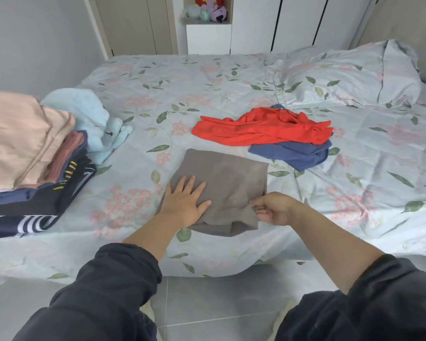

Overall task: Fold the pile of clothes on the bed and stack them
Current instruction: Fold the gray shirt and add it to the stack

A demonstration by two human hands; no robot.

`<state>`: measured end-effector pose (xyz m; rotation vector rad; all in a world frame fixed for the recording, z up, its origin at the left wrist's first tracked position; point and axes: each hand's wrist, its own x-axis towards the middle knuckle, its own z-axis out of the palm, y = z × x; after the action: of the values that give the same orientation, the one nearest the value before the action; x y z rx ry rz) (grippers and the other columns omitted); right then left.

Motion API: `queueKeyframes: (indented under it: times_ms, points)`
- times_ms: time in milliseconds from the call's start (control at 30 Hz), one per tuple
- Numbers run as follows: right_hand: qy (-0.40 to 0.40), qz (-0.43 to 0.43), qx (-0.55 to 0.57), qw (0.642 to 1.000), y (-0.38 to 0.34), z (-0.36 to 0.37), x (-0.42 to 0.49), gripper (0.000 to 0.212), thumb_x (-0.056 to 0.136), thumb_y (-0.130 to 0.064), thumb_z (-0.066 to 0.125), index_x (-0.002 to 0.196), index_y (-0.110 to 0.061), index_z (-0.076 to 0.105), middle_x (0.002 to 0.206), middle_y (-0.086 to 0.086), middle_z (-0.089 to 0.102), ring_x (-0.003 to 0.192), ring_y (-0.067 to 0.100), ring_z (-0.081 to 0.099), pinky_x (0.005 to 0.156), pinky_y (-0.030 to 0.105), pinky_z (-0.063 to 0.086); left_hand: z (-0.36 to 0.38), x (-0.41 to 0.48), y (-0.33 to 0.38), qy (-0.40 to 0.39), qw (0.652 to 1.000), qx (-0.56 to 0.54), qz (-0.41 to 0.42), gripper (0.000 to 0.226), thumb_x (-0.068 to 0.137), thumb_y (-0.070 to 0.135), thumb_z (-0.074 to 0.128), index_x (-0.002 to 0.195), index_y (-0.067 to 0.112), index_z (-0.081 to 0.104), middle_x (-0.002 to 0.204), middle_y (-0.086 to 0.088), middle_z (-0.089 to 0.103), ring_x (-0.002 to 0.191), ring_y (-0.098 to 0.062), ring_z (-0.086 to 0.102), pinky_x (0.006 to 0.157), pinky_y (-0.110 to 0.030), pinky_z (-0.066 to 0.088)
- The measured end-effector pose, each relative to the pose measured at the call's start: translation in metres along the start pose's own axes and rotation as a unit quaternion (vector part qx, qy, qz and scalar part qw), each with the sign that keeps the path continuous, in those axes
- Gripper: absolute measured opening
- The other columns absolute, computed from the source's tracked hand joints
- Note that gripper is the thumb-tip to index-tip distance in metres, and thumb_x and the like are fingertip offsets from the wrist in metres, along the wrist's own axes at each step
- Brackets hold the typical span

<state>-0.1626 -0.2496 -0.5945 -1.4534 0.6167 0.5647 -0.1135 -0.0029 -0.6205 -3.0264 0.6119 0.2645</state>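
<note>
Fabric of the folded taupe-grey garment (231, 178) spreads ahead and left of my right grip (272, 209), which pinches its near edge on the floral-sheeted bed (207, 82). My left grip (185, 200) presses it flat-fingered, nearer the folded clothes stack (35, 168).

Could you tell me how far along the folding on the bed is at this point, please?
Done: a stack of folded clothes sits on the left of the bed. In hand: the left hand presses the grey garment flat while the right hand pinches its near edge. Left: the red garment and the blue garment under it lie unfolded, and the light blue item beside the stack looks crumpled.
</note>
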Motion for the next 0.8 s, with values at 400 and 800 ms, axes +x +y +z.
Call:
queueKeyframes:
  times_ms: [400, 800]
  points:
    - [0.291, -0.153, -0.35, 0.877, -0.062, -0.014, 0.056, 0.038, 0.089, -0.046, 0.058, 0.108, -0.013, 0.06, 0.12, 0.014, 0.059, 0.116, 0.034, 0.052, 0.101, 0.04, 0.04, 0.016, 0.001, -0.003, 0.063, 0.998, 0.003, 0.007, 0.068, 0.09, 0.066, 0.009, 0.151, 0.038, -0.004, 0.161, 0.004, -0.007, 0.147, -0.021, -0.008, 0.115, -0.055, 0.001]
    - [0.397, -0.174, -0.494, 0.754, -0.073, 0.018, 0.082, 0.045, 0.09, -0.019, 0.054, 0.132, -0.007, 0.043, 0.143, 0.015, 0.033, 0.133, 0.035, 0.027, 0.111, 0.05, 0.021, 0.03, 0.001, -0.007, 0.139, 0.989, -0.039, 0.012, 0.065, 0.089, 0.057, 0.014, 0.151, 0.036, 0.015, 0.16, 0.006, 0.01, 0.147, -0.018, 0.002, 0.116, -0.05, 0.006]
